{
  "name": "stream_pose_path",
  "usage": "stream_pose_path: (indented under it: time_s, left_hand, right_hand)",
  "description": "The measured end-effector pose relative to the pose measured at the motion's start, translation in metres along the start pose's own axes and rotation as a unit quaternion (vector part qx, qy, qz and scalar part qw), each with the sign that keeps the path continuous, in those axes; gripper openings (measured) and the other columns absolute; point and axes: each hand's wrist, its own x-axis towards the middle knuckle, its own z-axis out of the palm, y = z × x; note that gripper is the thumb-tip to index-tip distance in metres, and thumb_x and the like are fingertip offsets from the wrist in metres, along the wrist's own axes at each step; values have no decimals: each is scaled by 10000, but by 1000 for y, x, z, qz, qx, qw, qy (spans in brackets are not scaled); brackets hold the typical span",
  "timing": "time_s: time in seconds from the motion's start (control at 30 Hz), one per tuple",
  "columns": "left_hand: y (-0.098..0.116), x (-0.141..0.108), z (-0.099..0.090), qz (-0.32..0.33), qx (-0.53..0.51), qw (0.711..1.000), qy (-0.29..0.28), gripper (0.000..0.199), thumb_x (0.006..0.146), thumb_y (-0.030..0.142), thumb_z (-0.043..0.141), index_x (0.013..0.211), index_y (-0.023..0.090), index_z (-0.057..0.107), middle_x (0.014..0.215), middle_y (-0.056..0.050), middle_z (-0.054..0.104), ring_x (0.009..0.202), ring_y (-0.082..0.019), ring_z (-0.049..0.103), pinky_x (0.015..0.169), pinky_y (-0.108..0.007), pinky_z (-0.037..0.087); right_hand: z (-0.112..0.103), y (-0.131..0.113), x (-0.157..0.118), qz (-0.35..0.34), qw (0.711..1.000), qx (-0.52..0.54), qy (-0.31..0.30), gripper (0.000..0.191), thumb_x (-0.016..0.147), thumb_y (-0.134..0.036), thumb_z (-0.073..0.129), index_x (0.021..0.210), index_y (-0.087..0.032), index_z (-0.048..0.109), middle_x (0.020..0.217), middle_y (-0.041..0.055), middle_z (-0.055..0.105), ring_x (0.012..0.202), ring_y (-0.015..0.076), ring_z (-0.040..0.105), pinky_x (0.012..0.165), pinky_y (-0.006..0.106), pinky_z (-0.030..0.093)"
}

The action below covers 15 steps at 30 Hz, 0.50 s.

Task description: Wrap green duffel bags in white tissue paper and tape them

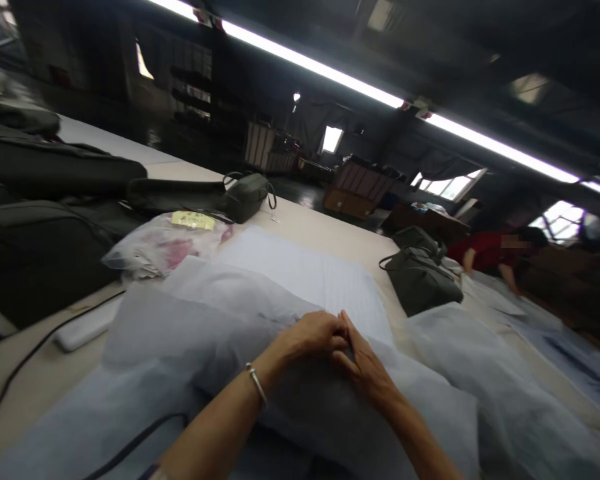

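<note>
The left hand (320, 333) and the right hand (365, 365) meet over a pale, thin sheet (205, 323) on the near side of the worktop (307, 221), their fingertips touching or nearly so. The left grip is narrow, the fingers curled in; the right thumb stands a little apart from its straighter fingers. Whether either grip pinches the sheet, I cannot tell. A bracelet (256, 385) circles the left wrist.

The sheet lies rumpled beneath both hands, with something dark showing through below them. Flat white paper (305, 267) lies just beyond. To the left are a clear packet (155, 250) with a yellow label (193, 220), several dark bags (45, 243), a white slab (87, 327) and a black cord (35, 352). A green bag (423, 283) stands to the right; farther right, a person in red (493, 248) leans forward, arms down.
</note>
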Motion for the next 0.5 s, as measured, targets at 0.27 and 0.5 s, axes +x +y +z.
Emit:
stream_pose_path:
  time_s: [0.27,0.5]
  left_hand:
    - [-57,-107,-81,-24,118,990,71,375,738,431,788,1037,250,651,1045,-12,683,1062,-248,601,982,-356,388]
    - [-88,-130,-87,-64,112,991,46,136,762,258,738,784,225,608,1106,-2,667,1021,-226,613,877,-308,422]
  right_hand:
    - [3,19,11,-51,995,-83,-7,641,909,-613,430,1415,-221,470,1489,83,458,1406,291,369,1218,536,193]
    - [2,13,8,-48,998,-30,4,612,857,-628,508,1331,-243,547,1452,92,503,1387,304,398,1207,547,216]
